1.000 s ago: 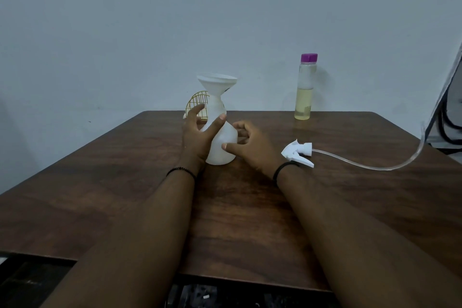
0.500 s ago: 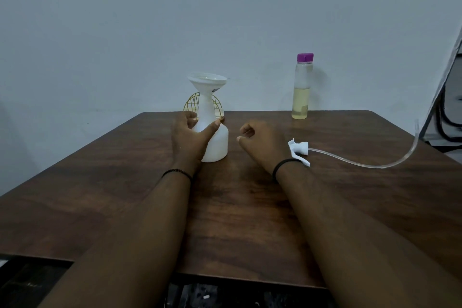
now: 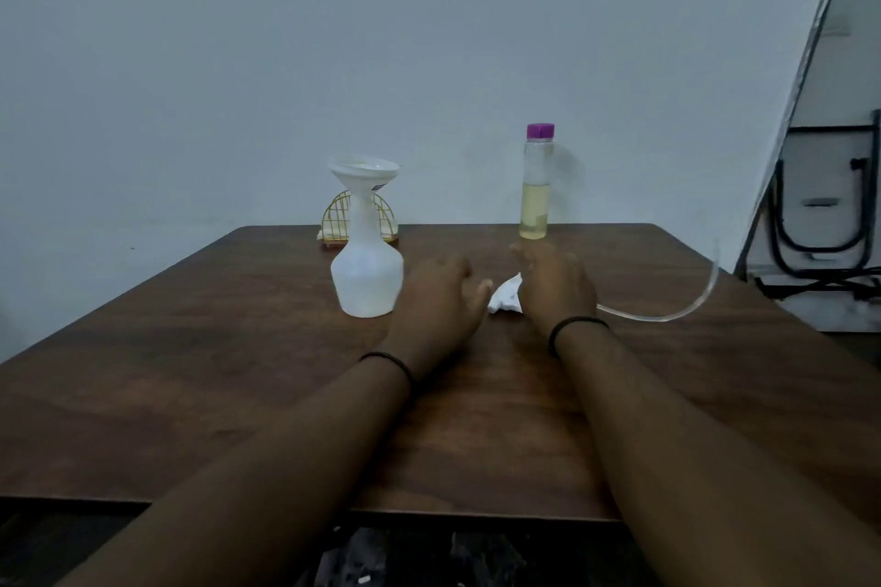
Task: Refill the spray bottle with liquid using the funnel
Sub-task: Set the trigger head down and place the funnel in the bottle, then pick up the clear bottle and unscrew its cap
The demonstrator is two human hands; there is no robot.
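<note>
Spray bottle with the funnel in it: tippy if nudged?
Probably. The spray bottle looks empty, so light, and the wide funnel sits high on its narrow neck. Its broad base should help, but the loose funnel may topple first.

both forearms are stretched from the bottom corners of the frame toward its centre. the left hand is seen from the back just left of centre, its fingers loosely extended and nothing held. the right hand is seen just right of centre, fingers relaxed and pointed away. a dark band is worn on each wrist.
</note>
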